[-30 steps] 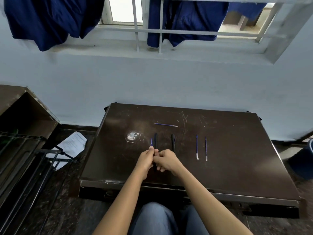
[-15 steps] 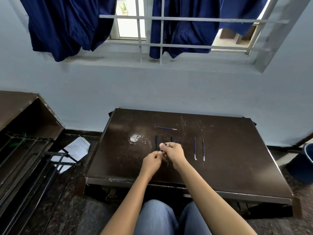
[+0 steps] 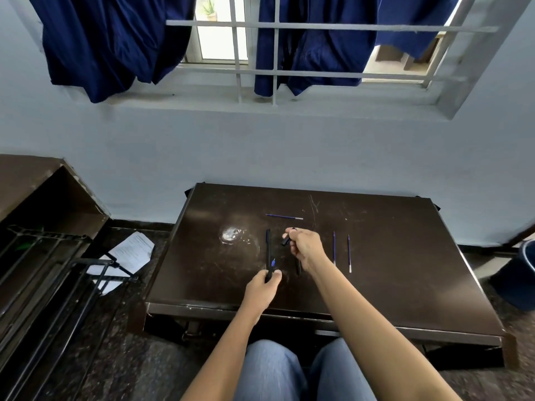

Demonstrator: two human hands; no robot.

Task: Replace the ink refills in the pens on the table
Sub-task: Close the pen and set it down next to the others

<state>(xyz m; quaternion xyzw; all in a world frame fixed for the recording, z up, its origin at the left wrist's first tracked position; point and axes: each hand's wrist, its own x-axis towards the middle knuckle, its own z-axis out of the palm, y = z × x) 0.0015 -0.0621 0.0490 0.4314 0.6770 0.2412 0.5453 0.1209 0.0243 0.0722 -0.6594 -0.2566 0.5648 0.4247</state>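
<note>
Head view: opening a pen [image 3: 270,274].
Left hand [image 3: 262,287] is pinching it, right hand [image 3: 305,247] pinching its cap [image 3: 286,241]; pulling the refill [image 3: 273,261] likely comes next.

Refills [image 3: 341,251] right of pens [image 3: 268,247]

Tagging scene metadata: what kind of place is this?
Probably a room in a home, not a lab: dark blue clothes hang over a barred window, and the person sits at a low, scratched dark table set against a plain painted wall.
</note>
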